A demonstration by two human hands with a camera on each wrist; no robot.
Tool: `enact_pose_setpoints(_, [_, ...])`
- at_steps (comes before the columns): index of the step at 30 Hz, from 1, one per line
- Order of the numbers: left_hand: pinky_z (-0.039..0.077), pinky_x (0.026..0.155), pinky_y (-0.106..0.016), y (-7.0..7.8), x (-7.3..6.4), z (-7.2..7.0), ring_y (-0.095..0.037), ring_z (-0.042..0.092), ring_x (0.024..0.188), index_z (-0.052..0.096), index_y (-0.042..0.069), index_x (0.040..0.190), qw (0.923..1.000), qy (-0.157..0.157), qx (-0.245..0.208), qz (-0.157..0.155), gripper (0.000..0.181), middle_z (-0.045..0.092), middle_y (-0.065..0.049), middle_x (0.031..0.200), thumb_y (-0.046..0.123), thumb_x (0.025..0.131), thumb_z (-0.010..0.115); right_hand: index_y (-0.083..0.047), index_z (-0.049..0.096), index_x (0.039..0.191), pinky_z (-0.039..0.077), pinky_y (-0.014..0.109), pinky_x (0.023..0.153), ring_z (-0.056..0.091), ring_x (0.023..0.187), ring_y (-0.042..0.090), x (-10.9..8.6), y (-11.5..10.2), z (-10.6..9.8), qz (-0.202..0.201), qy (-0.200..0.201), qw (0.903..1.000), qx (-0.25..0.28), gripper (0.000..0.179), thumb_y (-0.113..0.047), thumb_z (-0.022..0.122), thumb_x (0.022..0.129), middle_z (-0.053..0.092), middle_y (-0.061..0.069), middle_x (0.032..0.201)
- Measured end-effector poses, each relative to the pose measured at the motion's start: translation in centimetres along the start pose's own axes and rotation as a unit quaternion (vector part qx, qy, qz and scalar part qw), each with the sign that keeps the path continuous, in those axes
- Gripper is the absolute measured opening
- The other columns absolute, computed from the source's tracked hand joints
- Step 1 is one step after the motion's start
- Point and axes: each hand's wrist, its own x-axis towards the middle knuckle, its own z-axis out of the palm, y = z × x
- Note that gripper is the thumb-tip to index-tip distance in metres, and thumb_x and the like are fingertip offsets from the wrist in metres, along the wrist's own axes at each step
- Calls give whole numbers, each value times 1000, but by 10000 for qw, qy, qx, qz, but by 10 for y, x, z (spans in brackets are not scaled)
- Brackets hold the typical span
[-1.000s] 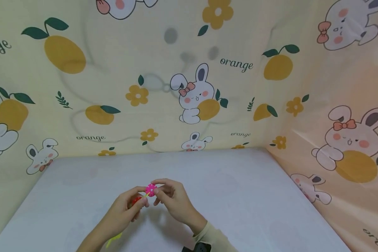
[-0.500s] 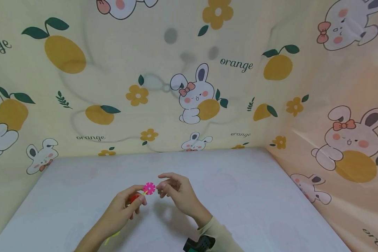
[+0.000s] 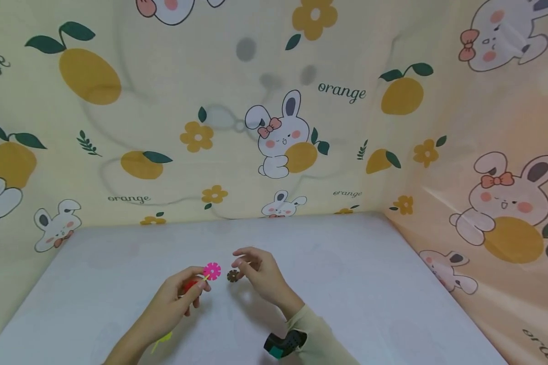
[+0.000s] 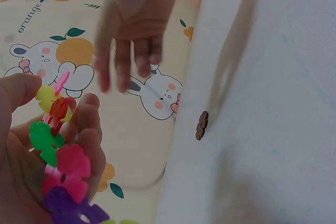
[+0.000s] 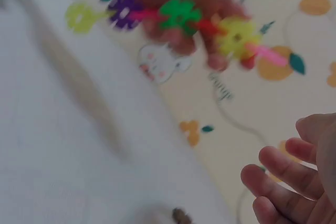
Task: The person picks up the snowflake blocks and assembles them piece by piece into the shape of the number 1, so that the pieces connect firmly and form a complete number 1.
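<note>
My left hand holds a chain of linked plastic snowflake discs between thumb and fingers. The chain runs through pink, yellow, red, green and purple pieces to a yellow-green disc at its end. At the other end, a pink disc sticks out past the fingertips in the head view. Close by, my right hand has its fingers spread and holds nothing. A small brown snowflake disc is apart from both hands, just left of the right fingers in the head view; whether it touches the table I cannot tell.
The white tabletop lies beneath both hands. Behind and to the right stands a cloth backdrop printed with rabbits and oranges. A black band is worn on the right wrist.
My right hand has moved from the pink disc up and to the right. The brown disc, earlier at the right fingertips, is now apart from them. My left hand has shifted slightly left with the chain.
</note>
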Motion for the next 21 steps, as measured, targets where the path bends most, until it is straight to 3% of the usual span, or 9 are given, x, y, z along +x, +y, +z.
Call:
enact_pose_setpoints(3, [52,55,-27,0,-1,-1,-14,58,68,57,1,131,10000,-26,-20,68,33,67,-17,103,19,104,57,-5,66,124,57,32,79,72,87,38,4,8,4,134,-137,9990,-414,25,-15,58,103,72,24,110])
enact_pose_setpoints(8, [52,54,-26,-1,-2,-1,-13,58,68,57,0,131,9998,-67,-56,161,32,66,-16,103,18,104,56,-5,67,122,53,24,74,69,85,20,8,19,9,422,-292,9934,-1024,26,-20,61,102,74,13,108])
enact_pose_setpoints(13, [52,54,-26,-1,-1,-1,-13,58,68,56,0,132,9999,-72,-112,34,34,67,-17,105,19,104,56,-7,68,123,53,23,72,63,87,10,12,30,11,714,-384,9872,-1371,28,-22,65,100,73,3,105])
enact_pose_setpoints(16, [52,55,-26,0,0,-1,-13,58,69,56,1,133,9999,-72,-108,-58,34,67,-16,105,19,104,56,-7,68,124,56,32,89,65,102,15,14,38,13,748,-470,9819,-1675,30,-21,67,98,72,3,112])
enact_pose_setpoints(19, [52,55,-26,1,0,-1,-13,58,69,56,1,133,9999,-64,-73,-81,33,67,-16,105,18,104,55,-11,69,125,46,45,108,60,121,22,14,43,14,680,-526,9734,-2123,32,-20,72,95,70,4,124])
enact_pose_setpoints(21, [52,55,-26,0,0,0,-13,58,68,56,1,133,9999,-50,-70,-81,33,66,-17,105,18,104,56,-13,70,126,41,51,111,55,127,27,15,45,14,644,-502,9661,-2448,34,-21,74,93,66,6,129])
